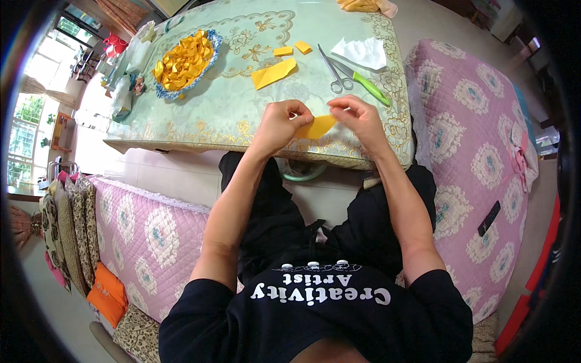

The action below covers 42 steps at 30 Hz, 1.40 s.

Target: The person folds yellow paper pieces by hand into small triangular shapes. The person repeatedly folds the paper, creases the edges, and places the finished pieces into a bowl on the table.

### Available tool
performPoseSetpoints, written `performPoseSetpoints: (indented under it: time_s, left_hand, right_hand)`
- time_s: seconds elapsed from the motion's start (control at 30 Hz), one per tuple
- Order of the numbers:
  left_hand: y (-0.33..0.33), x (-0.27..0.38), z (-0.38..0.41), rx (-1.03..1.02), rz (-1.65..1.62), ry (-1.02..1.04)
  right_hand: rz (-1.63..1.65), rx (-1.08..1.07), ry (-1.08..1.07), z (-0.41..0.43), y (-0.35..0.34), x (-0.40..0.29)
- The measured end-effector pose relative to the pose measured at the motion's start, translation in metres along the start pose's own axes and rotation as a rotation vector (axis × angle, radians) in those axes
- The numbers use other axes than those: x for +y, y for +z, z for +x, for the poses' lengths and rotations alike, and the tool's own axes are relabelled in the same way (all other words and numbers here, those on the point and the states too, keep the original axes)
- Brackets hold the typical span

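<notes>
A piece of yellow paper (pixel 317 127) is near the front edge of the table, between my two hands. My left hand (pixel 282 125) pinches its left end between thumb and fingers. At the upper right corner of the paper is my right hand (pixel 361 119), thumb and fingertips close together; whether they grip the corner is hard to see. Beyond the hands lies a larger creased yellow sheet (pixel 273 74), with two small folded yellow pieces (pixel 283 51) (pixel 302 47) behind it. Metal scissors (pixel 336 72) and a green-handled knife (pixel 363 81) lie side by side to the right.
A blue-and-white dish (pixel 213 56) heaped with folded yellow paper pieces (pixel 184 61) stands at left on the tablecloth (pixel 218 113). Crumpled white tissue (pixel 361 52) lies at right. Quilted pink seat covers (pixel 454 136) flank me, one bearing a remote control (pixel 489 218).
</notes>
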<state>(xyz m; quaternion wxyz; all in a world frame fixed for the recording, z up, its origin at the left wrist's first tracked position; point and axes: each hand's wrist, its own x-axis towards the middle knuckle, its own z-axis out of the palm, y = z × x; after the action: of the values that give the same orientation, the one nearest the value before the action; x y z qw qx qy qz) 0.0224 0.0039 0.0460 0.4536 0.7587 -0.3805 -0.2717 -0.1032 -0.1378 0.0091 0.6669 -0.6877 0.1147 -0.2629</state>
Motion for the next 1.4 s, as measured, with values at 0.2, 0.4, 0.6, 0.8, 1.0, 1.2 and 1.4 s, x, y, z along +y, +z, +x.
performPoseSetpoints:
  time_s: [0.2, 0.4, 0.6, 0.8, 1.0, 1.2, 1.4]
  left_hand:
    - [0.015, -0.003, 0.002, 0.030, 0.162, 0.158]
    - [0.005, -0.013, 0.004, 0.109, 0.142, 0.102]
    - [0.006, -0.007, 0.006, 0.045, 0.142, 0.049]
    - [0.013, -0.014, 0.004, 0.025, -0.049, 0.146]
    - [0.002, -0.013, -0.012, 0.113, 0.405, 0.845]
    - [0.006, -0.028, -0.005, 0.159, 0.425, 0.956]
    - [0.005, -0.026, -0.007, 0.190, 0.488, 0.975]
  right_hand:
    - [-0.265, -0.127, -0.016, -0.002, 0.003, 0.014]
    - [-0.351, -0.056, 0.067, 0.003, -0.014, 0.006]
    - [-0.469, -0.083, -0.306, 0.004, -0.006, 0.005]
    - [-0.225, -0.034, 0.060, 0.000, -0.007, 0.010]
    - [0.078, -0.045, 0.287, 0.003, -0.015, 0.010]
    - [0.109, -0.054, 0.293, 0.001, -0.015, 0.010]
    - [0.087, -0.058, 0.295, 0.002, -0.015, 0.011]
